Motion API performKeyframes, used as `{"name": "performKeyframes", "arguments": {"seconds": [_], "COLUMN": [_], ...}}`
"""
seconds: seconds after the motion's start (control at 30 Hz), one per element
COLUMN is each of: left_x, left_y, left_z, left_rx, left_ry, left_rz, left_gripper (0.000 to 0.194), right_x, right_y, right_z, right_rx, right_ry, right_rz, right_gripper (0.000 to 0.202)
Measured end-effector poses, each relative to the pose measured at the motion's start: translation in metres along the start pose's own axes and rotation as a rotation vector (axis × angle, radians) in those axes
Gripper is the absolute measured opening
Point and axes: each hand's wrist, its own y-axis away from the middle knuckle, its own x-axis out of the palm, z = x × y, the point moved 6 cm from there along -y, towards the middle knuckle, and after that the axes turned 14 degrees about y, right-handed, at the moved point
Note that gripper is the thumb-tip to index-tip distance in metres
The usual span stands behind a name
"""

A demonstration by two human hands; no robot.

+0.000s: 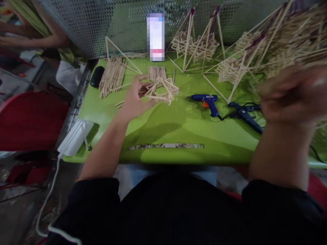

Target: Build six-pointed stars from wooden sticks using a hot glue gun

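My left hand point(136, 97) rests on the green table point(178, 129), its fingers pinching the edge of a small triangular stack of wooden sticks point(163, 90). Raised at the right and blurred by motion, my right hand point(293, 93) is closed into a fist beside a large finished stick structure point(281, 44); whether it grips that structure I cannot tell. A blue glue gun point(206, 102) lies right of the small stack, and a second dark blue glue gun point(245, 114) lies just under my right hand.
Loose stick bundles point(112, 76) lie at the back left beside a black object point(96, 76). More stick frames point(196, 42) stand against a mesh screen point(102, 23). A white device point(75, 136) overhangs the table's left edge. Another person's arm point(33, 39) shows at upper left.
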Motion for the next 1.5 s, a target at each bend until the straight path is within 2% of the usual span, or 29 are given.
{"name": "performKeyframes", "arguments": {"seconds": [0.03,0.07,0.1,0.17,0.27,0.37,0.5,0.6,0.67,0.87,1.03,1.07,1.1,1.17,1.2,1.23,1.3,1.37,1.5], "left_x": [0.001,0.002,0.003,0.007,0.018,0.036,0.064,0.080,0.087,0.093,0.079,0.074,0.070,0.062,0.059,0.057,0.058,0.064,0.075], "left_y": [0.000,0.000,0.001,0.001,0.002,0.005,0.013,0.018,0.021,0.025,0.023,0.021,0.019,0.015,0.013,0.012,0.013,0.015,0.019], "left_z": [0.000,0.001,0.002,0.006,0.011,0.011,0.009,0.008,0.011,0.017,0.002,-0.003,-0.008,-0.012,-0.012,-0.010,-0.003,0.006,0.015], "left_rx": [0.003,0.002,-0.001,-0.023,-0.048,-0.079,-0.126,-0.115,-0.135,-0.196,-0.116,-0.092,-0.082,-0.121,-0.166,-0.220,-0.326,-0.403,-0.467], "left_ry": [0.007,0.008,0.004,-0.012,-0.019,0.012,0.067,0.083,0.065,-0.060,-0.186,-0.212,-0.236,-0.276,-0.288,-0.294,-0.291,-0.278,-0.230], "left_rz": [0.001,0.005,0.006,0.013,0.046,0.129,0.309,0.427,0.481,0.552,0.543,0.521,0.490,0.391,0.339,0.300,0.277,0.311,0.387], "left_gripper": [0.084,0.085,0.087,0.091,0.095,0.096,0.099,0.100,0.101,0.109,0.137,0.131,0.114,0.061,0.041,0.032,0.031,0.032,0.032], "right_x": [0.004,0.016,0.035,0.065,0.082,0.085,0.078,0.084,0.092,0.114,0.116,0.115,0.114,0.112,0.112,0.112,0.113,0.114,0.118], "right_y": [0.000,-0.001,-0.001,-0.002,-0.007,-0.013,-0.019,-0.022,-0.023,-0.023,-0.023,-0.023,-0.023,-0.023,-0.023,-0.023,-0.023,-0.023,-0.021], "right_z": [0.008,0.015,0.019,0.021,0.016,0.007,-0.008,-0.015,-0.015,-0.009,-0.012,-0.013,-0.014,-0.016,-0.016,-0.016,-0.016,-0.015,-0.014], "right_rx": [-0.099,-0.178,-0.236,-0.300,-0.320,-0.282,-0.102,-0.044,-0.048,-0.123,-0.095,-0.086,-0.077,-0.063,-0.059,-0.056,-0.054,-0.053,-0.036], "right_ry": [-0.027,-0.013,0.069,0.298,0.414,0.338,0.250,0.194,0.168,0.142,0.135,0.137,0.143,0.153,0.151,0.146,0.128,0.112,0.105], "right_rz": [-0.091,-0.061,0.059,0.198,0.163,0.110,-0.060,-0.071,-0.034,0.102,0.084,0.071,0.057,0.035,0.029,0.024,0.020,0.020,0.043], "right_gripper": [0.035,0.027,0.022,0.029,0.022,0.019,0.024,0.026,0.025,0.020,0.019,0.020,0.020,0.020,0.020,0.021,0.023,0.027,0.032]}}
